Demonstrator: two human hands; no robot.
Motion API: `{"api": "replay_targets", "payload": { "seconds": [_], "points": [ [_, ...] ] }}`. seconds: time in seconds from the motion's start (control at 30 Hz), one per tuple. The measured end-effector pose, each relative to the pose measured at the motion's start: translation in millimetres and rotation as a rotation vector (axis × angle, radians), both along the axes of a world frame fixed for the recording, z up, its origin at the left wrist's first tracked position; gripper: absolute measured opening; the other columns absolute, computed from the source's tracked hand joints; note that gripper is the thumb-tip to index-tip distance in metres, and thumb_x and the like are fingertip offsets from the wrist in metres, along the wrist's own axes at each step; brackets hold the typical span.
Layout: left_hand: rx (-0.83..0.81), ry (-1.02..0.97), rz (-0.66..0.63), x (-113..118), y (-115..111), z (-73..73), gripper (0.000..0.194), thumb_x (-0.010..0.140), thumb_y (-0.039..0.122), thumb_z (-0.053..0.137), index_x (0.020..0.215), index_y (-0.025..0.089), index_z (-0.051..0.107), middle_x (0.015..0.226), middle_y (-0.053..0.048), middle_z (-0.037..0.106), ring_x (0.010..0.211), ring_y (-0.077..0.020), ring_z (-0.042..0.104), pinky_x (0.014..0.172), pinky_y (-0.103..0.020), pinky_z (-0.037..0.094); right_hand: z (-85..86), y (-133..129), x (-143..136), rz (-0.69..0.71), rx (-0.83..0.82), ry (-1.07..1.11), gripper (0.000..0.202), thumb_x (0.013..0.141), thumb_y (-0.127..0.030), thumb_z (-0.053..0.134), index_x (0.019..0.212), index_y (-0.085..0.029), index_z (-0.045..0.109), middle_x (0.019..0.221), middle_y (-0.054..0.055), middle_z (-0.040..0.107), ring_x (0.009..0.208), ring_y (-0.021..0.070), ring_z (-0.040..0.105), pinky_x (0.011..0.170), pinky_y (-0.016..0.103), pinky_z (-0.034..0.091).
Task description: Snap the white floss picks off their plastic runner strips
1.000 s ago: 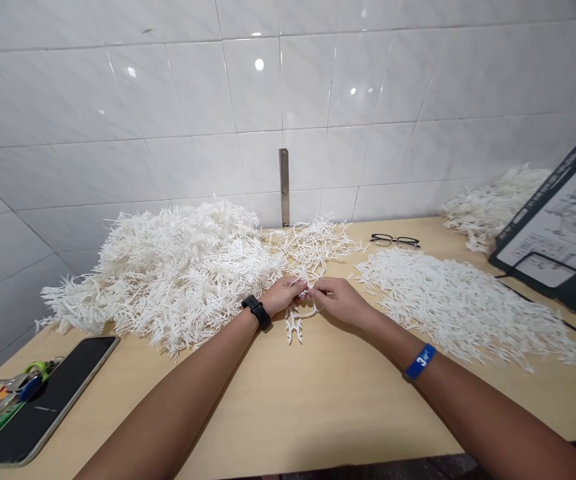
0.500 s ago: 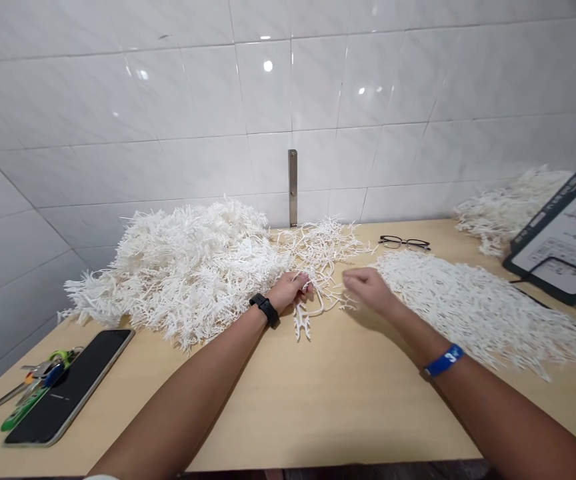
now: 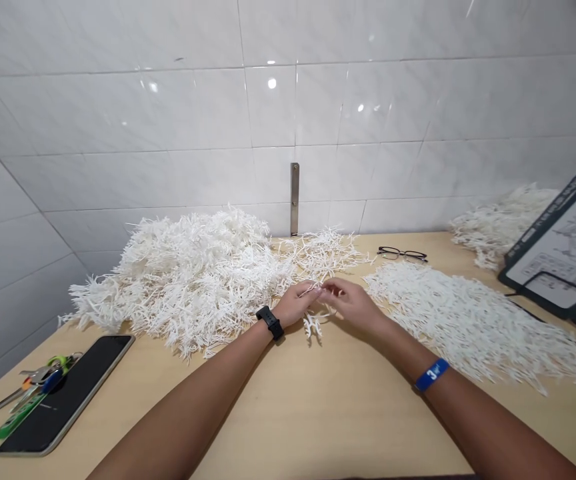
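My left hand (image 3: 295, 303) is closed on a white branching plastic piece (image 3: 313, 327), whose forked end hangs below the fingers over the table. Beside it, touching at the fingertips, my right hand (image 3: 351, 301) pinches at the same white strands. Exactly which strand lies between the right fingers is partly hidden. Just behind both hands spreads a small loose heap of white branching pieces (image 3: 325, 250). A large tangled pile of them (image 3: 198, 280) rises to the left of my left hand, and a flatter pile of thin white pieces (image 3: 458, 313) lies right of my right hand.
Black-framed glasses (image 3: 402, 254) lie near the tiled wall. A phone (image 3: 68, 393) and a bunch of keys (image 3: 43, 383) with a green tool are at the left. At the right, a dark printed box (image 3: 563, 247) leans before another white pile (image 3: 503, 220). A metal bracket (image 3: 295, 200) is on the wall.
My right hand has moved left and met my left hand at the white piece. The left hand has stayed nearly in place, and the view has tilted slightly upward.
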State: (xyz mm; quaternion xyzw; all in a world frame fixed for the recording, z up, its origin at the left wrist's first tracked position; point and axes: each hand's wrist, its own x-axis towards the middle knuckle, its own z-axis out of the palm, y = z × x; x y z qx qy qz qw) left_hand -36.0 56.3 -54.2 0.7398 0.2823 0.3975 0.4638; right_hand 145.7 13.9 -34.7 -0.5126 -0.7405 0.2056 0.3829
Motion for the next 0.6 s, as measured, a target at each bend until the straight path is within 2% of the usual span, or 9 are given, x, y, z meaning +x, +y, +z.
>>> {"api": "replay_targets", "payload": {
  "seconds": [0.07,0.13,0.27,0.33,0.4,0.47,0.53,0.6],
  "points": [
    [0.038,-0.044,-0.021,-0.7,-0.2,1.2,0.05,0.087,0.06,0.053,0.085,0.015,0.074,0.101,-0.01,0.064,0.1,-0.022,0.058,0.094,-0.033,0.042,-1.8,-2.9,-8.0,0.031,-0.073,-0.05,0.034,0.081,-0.046,0.062,0.105,-0.022,0.056,0.08,0.0,0.063,0.073,0.0181,0.056,0.065,0.029,0.04],
    [0.034,-0.046,-0.052,-2.0,0.0,2.8,0.051,0.087,0.06,0.053,0.088,0.015,0.075,0.107,-0.011,0.063,0.105,-0.0237,0.058,0.099,-0.036,0.041,-3.9,-3.3,-9.4,0.008,-0.114,-0.076,0.043,0.078,-0.048,0.065,0.11,-0.023,0.051,0.073,-0.003,0.059,0.066,0.0169,0.054,0.061,0.027,0.038],
    [0.024,-0.068,-0.048,-5.8,-0.7,6.9,0.048,0.086,0.06,0.055,0.09,0.017,0.076,0.128,-0.011,0.058,0.119,-0.0275,0.053,0.108,-0.042,0.036,-4.3,-5.8,-6.4,-0.062,-0.099,-0.134,0.043,0.079,-0.055,0.063,0.106,-0.022,0.053,0.067,-0.004,0.054,0.06,0.0157,0.05,0.055,0.026,0.033],
    [0.012,-0.113,-0.001,-7.9,-1.1,8.7,0.045,0.087,0.058,0.054,0.089,0.018,0.076,0.134,-0.009,0.057,0.125,-0.0285,0.05,0.112,-0.044,0.032,-3.7,-9.0,-8.0,-0.022,-0.092,-0.17,0.042,0.081,-0.056,0.061,0.104,-0.022,0.057,0.069,-0.003,0.056,0.061,0.0154,0.05,0.056,0.026,0.033],
    [-0.026,-0.168,0.032,-9.8,-0.4,9.1,0.045,0.089,0.056,0.052,0.089,0.018,0.075,0.135,-0.008,0.057,0.128,-0.0288,0.048,0.113,-0.045,0.031,-4.6,-11.9,-11.9,0.088,-0.101,-0.241,0.04,0.079,-0.053,0.065,0.105,-0.023,0.06,0.071,-0.002,0.058,0.061,0.0152,0.051,0.057,0.026,0.033],
    [-0.067,-0.211,0.04,-11.6,2.5,7.4,0.046,0.091,0.055,0.048,0.091,0.017,0.075,0.134,-0.009,0.059,0.129,-0.0289,0.048,0.113,-0.045,0.031,-6.9,-13.6,-15.7,0.188,-0.088,-0.338,0.029,0.08,-0.046,0.066,0.098,-0.023,0.063,0.071,-0.001,0.059,0.062,0.0153,0.051,0.059,0.027,0.034],
    [-0.095,-0.263,0.049,-12.8,7.4,4.0,0.046,0.093,0.053,0.045,0.098,0.018,0.075,0.135,-0.009,0.058,0.13,-0.0285,0.047,0.111,-0.045,0.034,-9.1,-14.3,-16.9,0.244,-0.021,-0.416,0.018,0.086,-0.037,0.058,0.081,-0.021,0.063,0.07,0.001,0.059,0.064,0.0158,0.052,0.062,0.028,0.036],
    [-0.146,-0.37,0.098,-13.4,13.0,0.0,0.047,0.094,0.052,0.042,0.109,0.019,0.071,0.136,-0.01,0.058,0.131,-0.0281,0.047,0.106,-0.045,0.039,-8.8,-14.6,-14.5,0.27,0.086,-0.43,0.026,0.092,-0.029,0.047,0.07,-0.019,0.058,0.07,0.003,0.059,0.067,0.0165,0.052,0.066,0.03,0.037]
  ]
}}
